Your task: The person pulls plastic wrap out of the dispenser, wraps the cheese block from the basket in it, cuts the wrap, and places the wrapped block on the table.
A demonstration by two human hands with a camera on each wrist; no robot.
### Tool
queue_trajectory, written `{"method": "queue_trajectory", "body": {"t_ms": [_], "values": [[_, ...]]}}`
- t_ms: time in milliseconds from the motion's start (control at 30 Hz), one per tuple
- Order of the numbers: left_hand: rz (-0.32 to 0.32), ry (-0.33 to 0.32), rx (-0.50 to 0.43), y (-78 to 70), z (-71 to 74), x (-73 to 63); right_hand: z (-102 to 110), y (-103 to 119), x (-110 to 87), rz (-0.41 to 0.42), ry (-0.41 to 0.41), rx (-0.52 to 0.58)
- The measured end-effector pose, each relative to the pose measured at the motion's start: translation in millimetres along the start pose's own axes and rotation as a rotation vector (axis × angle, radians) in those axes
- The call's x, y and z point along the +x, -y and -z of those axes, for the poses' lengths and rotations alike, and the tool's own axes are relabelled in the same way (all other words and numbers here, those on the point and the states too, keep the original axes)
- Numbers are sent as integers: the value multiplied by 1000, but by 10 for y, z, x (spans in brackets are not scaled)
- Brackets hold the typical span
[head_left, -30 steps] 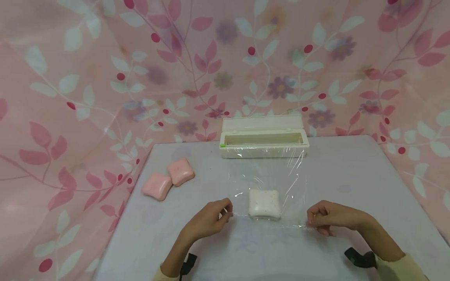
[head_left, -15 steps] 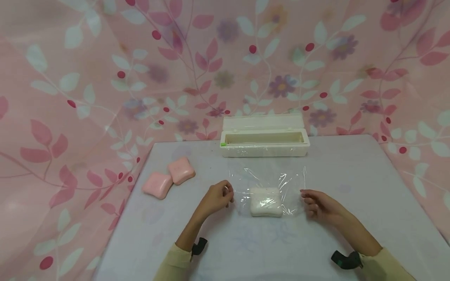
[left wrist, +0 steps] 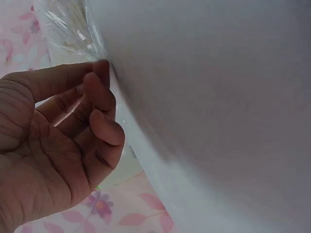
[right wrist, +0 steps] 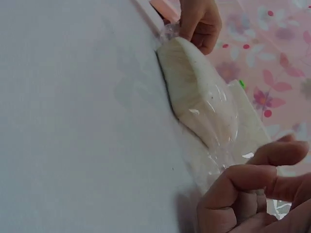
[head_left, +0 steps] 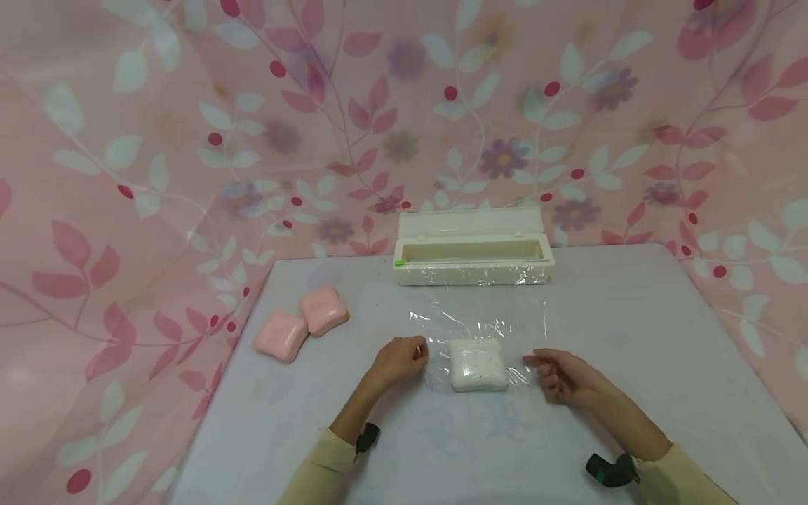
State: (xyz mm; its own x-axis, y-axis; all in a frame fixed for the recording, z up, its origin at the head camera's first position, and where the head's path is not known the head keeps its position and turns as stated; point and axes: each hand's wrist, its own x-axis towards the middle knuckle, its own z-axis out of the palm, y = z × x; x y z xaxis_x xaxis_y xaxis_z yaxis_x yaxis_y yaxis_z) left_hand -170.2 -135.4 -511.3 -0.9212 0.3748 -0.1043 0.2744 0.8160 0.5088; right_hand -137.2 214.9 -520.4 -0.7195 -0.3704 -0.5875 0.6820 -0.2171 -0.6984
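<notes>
A white bar of soap [head_left: 477, 366] lies on the table, with clear plastic wrap [head_left: 480, 315] draped over it. The wrap stretches back to the open white box. My left hand [head_left: 402, 358] is left of the soap and pinches the wrap's left edge between thumb and forefinger; the left wrist view shows the wrap [left wrist: 73, 29] gathered at those fingertips. To the right of the soap, my right hand [head_left: 564, 377] has curled fingers at the wrap's right side. In the right wrist view the wrap clings over the soap [right wrist: 201, 92] and runs toward my right fingers [right wrist: 228, 189].
The long white box [head_left: 473, 273], lid raised, stands at the table's back edge against a pink floral cloth [head_left: 303, 140]. Two pink soap bars [head_left: 324, 311] lie together on the left of the table [head_left: 618, 301].
Both hands moved forward, bringing the wrap's front edge over the soap and low beside it. In the last half second they have drawn slightly inward. The soap and box stay in place.
</notes>
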Motion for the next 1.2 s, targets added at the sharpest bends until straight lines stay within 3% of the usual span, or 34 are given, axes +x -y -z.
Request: {"method": "queue_trajectory", "body": {"t_ms": [67,200,267,333,467,600,800,933,1100,1200], "values": [[14,-75,70,-75,39,-52,-21,31,-45,97,-116,-259],[28,-240,168,-303,171,-204,-70,107,-207,338,-426,-821],[6,-265,135,-438,238,-282,-126,128,-282,446,-525,-1005],[-20,-250,76,-550,260,-333,-215,127,-321,541,-545,-1118],[-45,-161,15,-669,154,-345,-440,45,-279,639,-455,-1207],[-64,-97,44,-664,-78,-275,-577,-86,-152,632,-375,-1277],[-107,-12,70,-600,-314,-205,-598,-228,-14,608,-379,-1370],[-136,3,74,-575,-347,-178,-585,-239,3,610,-374,-1377],[-191,-18,157,-556,-349,-159,-588,-231,8,647,-332,-1400],[-192,-10,126,-540,-323,-150,-593,-201,19,652,-319,-1402]]}}
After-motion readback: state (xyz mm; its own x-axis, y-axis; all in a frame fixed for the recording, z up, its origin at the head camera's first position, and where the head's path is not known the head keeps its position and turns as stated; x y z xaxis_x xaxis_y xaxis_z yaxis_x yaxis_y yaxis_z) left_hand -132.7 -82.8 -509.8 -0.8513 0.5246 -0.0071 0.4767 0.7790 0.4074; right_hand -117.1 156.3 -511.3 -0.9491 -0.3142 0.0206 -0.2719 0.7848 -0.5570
